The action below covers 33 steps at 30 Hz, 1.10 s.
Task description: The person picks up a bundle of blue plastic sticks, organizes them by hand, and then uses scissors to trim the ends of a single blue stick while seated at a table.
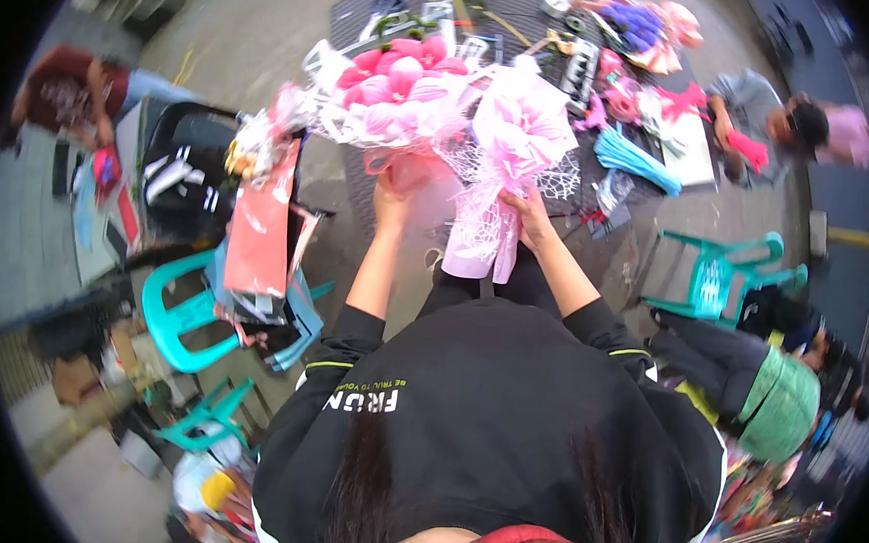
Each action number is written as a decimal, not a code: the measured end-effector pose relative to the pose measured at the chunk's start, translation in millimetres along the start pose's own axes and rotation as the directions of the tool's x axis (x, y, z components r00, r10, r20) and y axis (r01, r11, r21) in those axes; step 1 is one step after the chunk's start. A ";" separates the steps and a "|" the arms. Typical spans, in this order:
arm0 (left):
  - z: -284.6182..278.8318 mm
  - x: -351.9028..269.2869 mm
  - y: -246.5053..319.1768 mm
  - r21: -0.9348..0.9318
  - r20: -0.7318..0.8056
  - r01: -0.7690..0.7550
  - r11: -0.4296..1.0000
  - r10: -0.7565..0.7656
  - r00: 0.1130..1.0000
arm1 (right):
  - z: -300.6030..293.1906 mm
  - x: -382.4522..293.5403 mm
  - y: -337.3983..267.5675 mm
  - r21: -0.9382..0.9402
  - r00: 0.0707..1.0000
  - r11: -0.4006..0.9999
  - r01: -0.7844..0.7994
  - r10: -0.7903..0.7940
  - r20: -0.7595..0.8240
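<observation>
My left hand (396,193) grips the wrapped lower part of a large pink flower bouquet (403,96); its fingers are partly hidden by the wrapping. The blooms are deep pink and pale pink, with white netting around them. In my right hand (530,211) is the gathered neck of a smaller pale pink bouquet (523,121), its pink paper and white net hanging below the hand. Both bouquets are upright and side by side, at the near edge of a dark table (359,172). A bundle of light blue stems (635,160) lies on the table to the right.
A purple flower bouquet (631,27) and tape rolls (555,6) are at the table's far side. Pink wrapping sheets (259,240) lie over a teal plastic chair (159,323) at left. Another teal chair (710,278) stands at right. Several people are around.
</observation>
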<state>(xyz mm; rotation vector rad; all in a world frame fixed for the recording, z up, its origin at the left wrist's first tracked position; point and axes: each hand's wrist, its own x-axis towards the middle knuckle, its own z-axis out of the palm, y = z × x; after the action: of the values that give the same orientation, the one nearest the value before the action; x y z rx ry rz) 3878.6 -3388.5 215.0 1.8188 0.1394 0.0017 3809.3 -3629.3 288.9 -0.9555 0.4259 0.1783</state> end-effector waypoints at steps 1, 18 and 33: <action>6.4 4.0 -4.0 -0.028 0.039 0.027 0.999 -0.026 0.999 | -5.2 0.2 -2.5 0.002 0.999 1.000 0.030 -0.030 -0.012; 138.5 61.4 61.5 -0.122 0.584 -0.185 0.975 0.221 0.781 | -57.9 -33.9 -7.4 0.039 0.742 0.879 0.475 -0.376 -0.555; 227.8 -23.8 112.3 -0.115 0.684 -0.045 0.992 0.112 0.721 | -173.3 -82.6 -67.4 0.076 0.787 0.869 0.489 -0.401 -0.469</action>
<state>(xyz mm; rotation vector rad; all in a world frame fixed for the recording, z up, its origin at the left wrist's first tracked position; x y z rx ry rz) 3882.7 -3638.0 268.1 1.6196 -0.4691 -0.6039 3709.8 -3806.8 287.9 -0.8735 0.6056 -0.5230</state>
